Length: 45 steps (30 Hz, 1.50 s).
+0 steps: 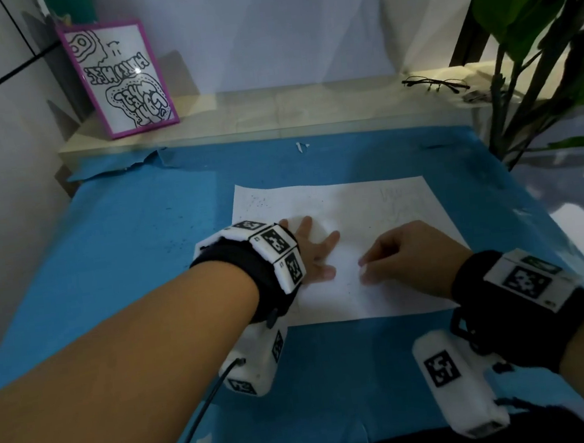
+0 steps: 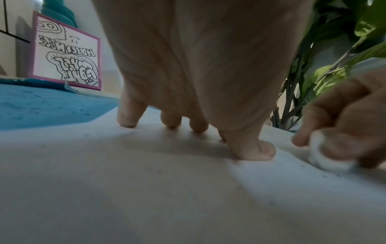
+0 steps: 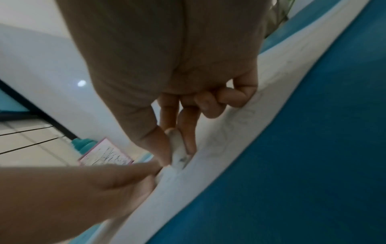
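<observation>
On the blue-covered counter (image 1: 133, 246) lies 1 white sheet of paper (image 1: 383, 203). It is flat, with faint pencil marks toward its far right corner and dark specks scattered over it. It is the largest thing in the work and the touchiest. Thin, light and limp, it will probably slide on the blue cover, and a sideways rub could buckle or crease it unless it is pinned.

The left hand (image 1: 314, 251) does the pinning. Its fingers are straight and spread, and the tips and thumb press down on the sheet's left half, grasping nothing.

The right hand (image 1: 411, 255) works just beside it, over the sheet's near middle. Its thumb and fingertips pinch a small white eraser (image 2: 314, 153), and the outer 2 fingers are curled in.

The eraser touches the paper close to the left thumb. It looks soft and rubbery, smudged grey at its working end, and light enough for a fingertip pinch. Gripped low, near the paper, it should flex less. Strokes are best run away from the pinning hand, so the sheet pulls taut instead of bunching.
</observation>
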{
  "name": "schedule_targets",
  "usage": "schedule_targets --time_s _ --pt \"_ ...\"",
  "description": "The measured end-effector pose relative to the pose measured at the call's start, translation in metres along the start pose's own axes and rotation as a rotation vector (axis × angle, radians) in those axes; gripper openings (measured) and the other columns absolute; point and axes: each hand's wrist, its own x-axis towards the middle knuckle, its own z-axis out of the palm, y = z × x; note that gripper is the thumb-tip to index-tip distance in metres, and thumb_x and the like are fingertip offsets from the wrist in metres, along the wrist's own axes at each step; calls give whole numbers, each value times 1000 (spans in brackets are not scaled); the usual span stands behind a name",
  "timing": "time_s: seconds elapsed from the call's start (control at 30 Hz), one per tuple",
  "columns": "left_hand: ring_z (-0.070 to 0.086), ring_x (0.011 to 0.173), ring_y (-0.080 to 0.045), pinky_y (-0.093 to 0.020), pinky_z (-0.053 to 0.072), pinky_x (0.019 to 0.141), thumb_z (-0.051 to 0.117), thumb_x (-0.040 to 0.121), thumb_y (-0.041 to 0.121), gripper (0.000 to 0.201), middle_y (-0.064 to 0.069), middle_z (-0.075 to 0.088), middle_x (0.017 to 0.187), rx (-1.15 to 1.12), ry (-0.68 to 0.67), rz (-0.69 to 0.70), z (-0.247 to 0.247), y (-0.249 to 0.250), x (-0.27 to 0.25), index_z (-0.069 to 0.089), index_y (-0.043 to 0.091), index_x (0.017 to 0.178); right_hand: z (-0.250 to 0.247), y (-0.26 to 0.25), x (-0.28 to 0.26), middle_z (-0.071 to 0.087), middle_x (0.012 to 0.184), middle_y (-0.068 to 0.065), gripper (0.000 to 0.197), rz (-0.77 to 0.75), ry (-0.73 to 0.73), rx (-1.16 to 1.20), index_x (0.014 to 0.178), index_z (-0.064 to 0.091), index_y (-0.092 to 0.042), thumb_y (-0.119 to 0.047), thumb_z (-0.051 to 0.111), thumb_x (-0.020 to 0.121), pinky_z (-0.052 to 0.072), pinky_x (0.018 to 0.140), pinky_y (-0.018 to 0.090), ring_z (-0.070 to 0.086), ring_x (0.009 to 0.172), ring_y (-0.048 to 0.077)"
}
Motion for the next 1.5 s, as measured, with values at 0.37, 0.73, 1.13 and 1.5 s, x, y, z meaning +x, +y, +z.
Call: schedule_targets --time_s 0.37,0.73,1.13,1.5 --pt "-7 146 -33 -45 5 116 26 103 41 62 -11 -14 159 -26 29 83 -5 6 -20 -5 23 153 6 26 1 64 65 4 6 78 260 529 79 68 -13 -15 73 76 45 53 25 51 47 12" --pt "-1 147 -24 -49 11 117 15 101 49 63 3 -11 160 -56 56 -174 6 -8 -32 -4 20 153 6 37 8 56 44 0 4 72 266 620 82 67 -8 -9 69 79 39 36 17 46 34 9" --pt "6 147 -22 -34 8 115 26 100 51 66 0 -7 160 -63 19 35 -29 -14 -22 1 22 153 15 30 5 55 42 -8 4 31 243 527 77 69 -13 -13 73 76 44 46 19 47 39 10" --pt "-17 144 -36 -57 1 116 56 77 70 111 -6 -12 159 -72 -55 126 -2 1 15 -19 31 148 7 7 17 67 71 -6 7 -21 34 190 77 73 -9 -10 76 71 43 59 13 59 66 1"
